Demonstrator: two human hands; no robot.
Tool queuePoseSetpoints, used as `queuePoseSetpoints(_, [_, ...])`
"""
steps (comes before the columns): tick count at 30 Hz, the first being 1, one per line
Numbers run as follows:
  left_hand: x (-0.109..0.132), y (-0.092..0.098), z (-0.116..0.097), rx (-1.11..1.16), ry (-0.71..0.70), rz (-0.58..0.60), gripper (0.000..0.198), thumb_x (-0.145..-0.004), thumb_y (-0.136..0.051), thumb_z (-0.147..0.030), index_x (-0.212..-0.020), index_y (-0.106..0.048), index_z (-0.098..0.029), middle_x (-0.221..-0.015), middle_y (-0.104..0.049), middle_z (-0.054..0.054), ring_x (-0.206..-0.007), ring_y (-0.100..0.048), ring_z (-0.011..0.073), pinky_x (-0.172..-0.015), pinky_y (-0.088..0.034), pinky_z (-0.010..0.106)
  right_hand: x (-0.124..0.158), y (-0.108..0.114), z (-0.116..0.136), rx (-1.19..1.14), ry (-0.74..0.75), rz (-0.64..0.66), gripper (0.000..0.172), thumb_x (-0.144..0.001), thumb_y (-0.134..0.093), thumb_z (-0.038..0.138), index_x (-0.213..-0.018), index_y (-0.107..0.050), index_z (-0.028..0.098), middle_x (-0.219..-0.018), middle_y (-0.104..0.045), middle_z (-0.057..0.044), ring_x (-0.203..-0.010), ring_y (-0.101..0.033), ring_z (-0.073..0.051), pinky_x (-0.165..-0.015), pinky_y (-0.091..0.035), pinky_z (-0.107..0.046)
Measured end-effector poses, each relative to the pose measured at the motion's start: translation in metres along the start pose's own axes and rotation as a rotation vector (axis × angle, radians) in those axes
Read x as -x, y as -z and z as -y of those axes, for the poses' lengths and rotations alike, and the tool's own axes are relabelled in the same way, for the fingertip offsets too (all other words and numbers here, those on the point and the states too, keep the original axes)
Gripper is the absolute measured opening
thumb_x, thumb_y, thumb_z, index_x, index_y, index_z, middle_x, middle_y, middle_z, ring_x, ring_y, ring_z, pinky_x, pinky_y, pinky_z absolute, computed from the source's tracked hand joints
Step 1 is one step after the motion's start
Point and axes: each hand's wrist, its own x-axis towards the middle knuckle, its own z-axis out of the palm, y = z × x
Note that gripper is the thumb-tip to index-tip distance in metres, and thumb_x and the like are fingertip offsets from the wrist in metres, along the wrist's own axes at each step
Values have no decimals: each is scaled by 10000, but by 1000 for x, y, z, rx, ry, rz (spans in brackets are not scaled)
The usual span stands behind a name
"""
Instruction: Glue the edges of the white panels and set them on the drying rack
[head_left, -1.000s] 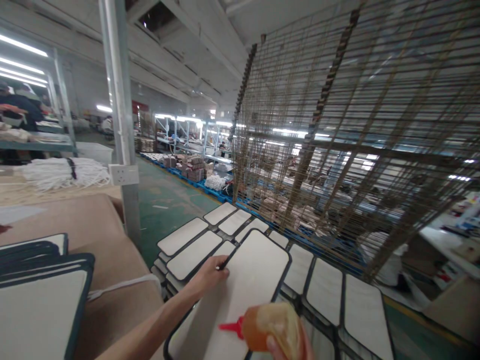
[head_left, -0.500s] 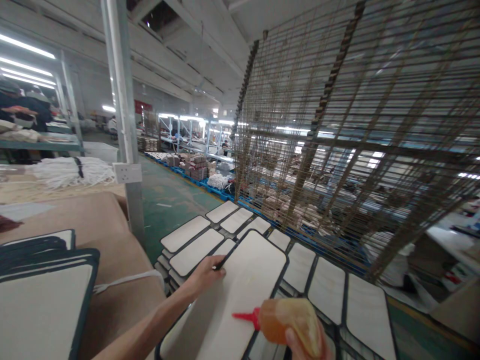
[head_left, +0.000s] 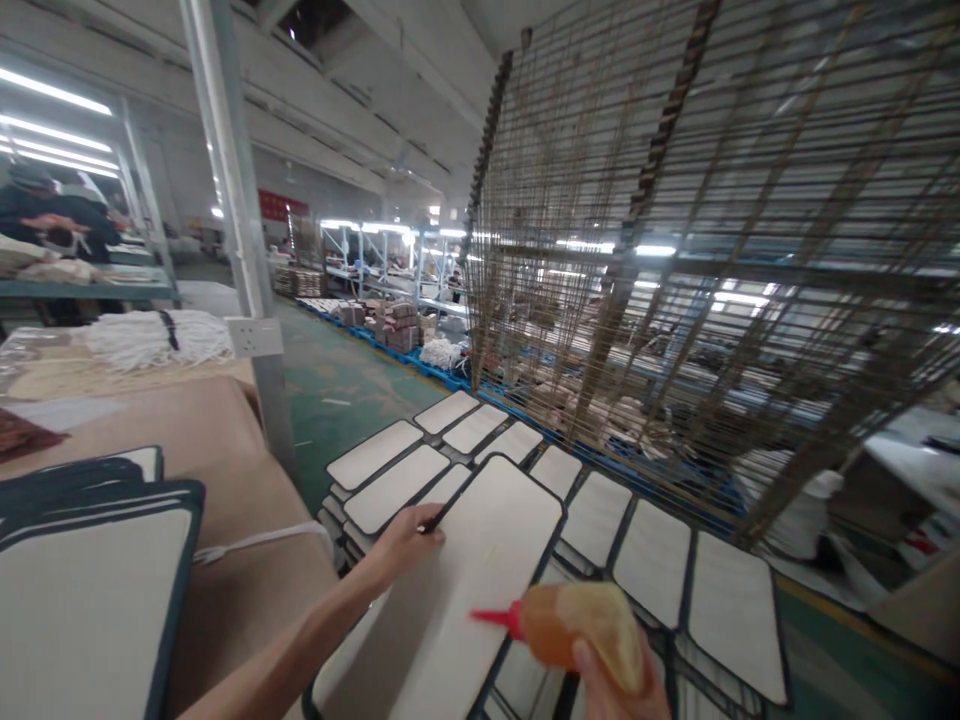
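My left hand (head_left: 401, 543) grips the left edge of a white panel with a dark border (head_left: 480, 560), held tilted over a rack shelf. Its fingers are closed on the panel's rim. My right hand (head_left: 619, 680) at the bottom edge is wrapped round an orange squeeze bottle (head_left: 581, 622) with a red nozzle (head_left: 495, 620). The nozzle points left and hangs just above the panel's lower middle. Only part of the right hand shows.
Several more white bordered panels (head_left: 652, 565) lie in rows on the wire shelf below. A tall wire drying rack (head_left: 712, 250) rises at right. A brown table (head_left: 225, 470) at left carries a stack of panels (head_left: 90, 590). A steel post (head_left: 240, 250) stands beside it. People work at far left.
The bottle and my right hand have shifted right and slightly up in view. The panel has tilted a little lower. My left hand keeps its grip on the panel's edge.
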Motion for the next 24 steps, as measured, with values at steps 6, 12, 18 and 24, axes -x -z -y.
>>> queuePoseSetpoints(6, [16,-24,-15,68,65,-20,208,-624,-563,-340,-686,-610,-147,-648,-564,1,-691,-509,169,-627,-391,243,-40,6,5,-46,0,-55,560,-500,-844,344,-973,-596,175,-949,-660,-11,-853,-621,-163,-792,-527,-266])
queuePoseSetpoints(12, [22,-41,-16,69,143,-96,225,-615,-583,-343,-699,-625,-138,-622,-567,0,-686,-538,179,-631,-433,252,1,34,-14,12,-164,-18,527,-470,-859,345,-901,-631,143,-735,-672,-48,-663,-636,-224,-582,-556,-315])
queuePoseSetpoints(18, [25,-54,-28,48,132,-115,249,-624,-596,-354,-732,-648,-136,-660,-586,13,-734,-545,193,-666,-440,257,-53,25,15,-113,-178,-62,560,-544,-825,396,-992,-591,153,-962,-672,-58,-904,-628,-213,-837,-517,-350])
queuePoseSetpoints(24, [14,-62,-31,53,80,-84,309,-637,-574,-346,-831,-667,-124,-732,-612,24,-774,-544,204,-689,-436,265,-47,30,-5,-64,-208,26,584,-534,-833,394,-988,-597,113,-882,-688,-62,-810,-640,-195,-715,-535,-285])
